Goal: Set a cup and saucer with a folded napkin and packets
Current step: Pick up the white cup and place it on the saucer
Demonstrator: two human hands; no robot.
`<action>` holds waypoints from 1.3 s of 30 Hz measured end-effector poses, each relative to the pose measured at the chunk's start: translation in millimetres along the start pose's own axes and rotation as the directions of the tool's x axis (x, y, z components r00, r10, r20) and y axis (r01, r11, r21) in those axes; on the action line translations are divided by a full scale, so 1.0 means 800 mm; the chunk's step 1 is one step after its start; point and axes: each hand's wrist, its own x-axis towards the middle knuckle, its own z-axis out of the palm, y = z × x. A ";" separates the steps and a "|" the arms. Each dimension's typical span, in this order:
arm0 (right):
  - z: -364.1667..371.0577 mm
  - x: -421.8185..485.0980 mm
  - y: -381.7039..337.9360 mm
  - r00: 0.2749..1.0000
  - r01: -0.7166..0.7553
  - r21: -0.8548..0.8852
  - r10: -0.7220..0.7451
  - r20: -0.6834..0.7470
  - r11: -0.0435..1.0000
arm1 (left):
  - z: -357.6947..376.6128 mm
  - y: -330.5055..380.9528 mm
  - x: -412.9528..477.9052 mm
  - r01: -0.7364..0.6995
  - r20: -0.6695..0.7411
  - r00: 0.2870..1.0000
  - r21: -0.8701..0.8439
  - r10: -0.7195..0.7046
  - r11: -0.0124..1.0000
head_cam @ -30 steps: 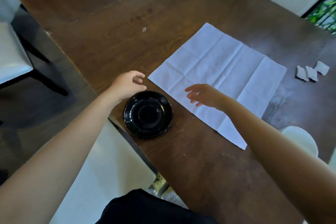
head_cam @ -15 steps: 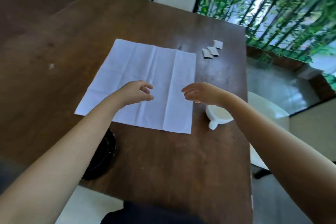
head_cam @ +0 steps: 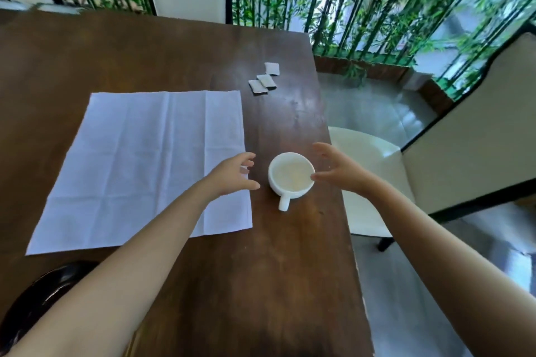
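The cup (head_cam: 291, 172) stands upright on the surface (head_cam: 261, 269) beside the napkin (head_cam: 150, 159), between the left hand (head_cam: 232, 175) and right hand (head_cam: 338, 169), both spread and empty (it looks rigid, slick, breakable), so cradling its walls or pinching the handle (head_cam: 283, 203) seems safest.

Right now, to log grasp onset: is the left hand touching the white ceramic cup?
Apart. The head view shows bare brown wooden table between the left hand and the white ceramic cup.
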 end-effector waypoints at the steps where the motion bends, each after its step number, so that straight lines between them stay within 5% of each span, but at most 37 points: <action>1: 0.003 0.000 0.009 1.000 -0.011 0.008 0.011 0.003 1.000 | 0.006 -0.001 0.004 -0.010 0.024 1.000 0.013 0.009 1.000; 19: 0.070 0.018 0.078 0.990 0.010 0.463 -0.075 0.122 0.886 | 0.045 -0.022 0.056 -0.014 0.323 0.944 -0.184 0.074 0.983; 39: 0.033 0.033 0.037 0.953 0.170 0.513 -0.273 0.131 0.841 | 0.032 -0.005 0.037 -0.193 -0.004 0.980 -0.274 0.200 0.942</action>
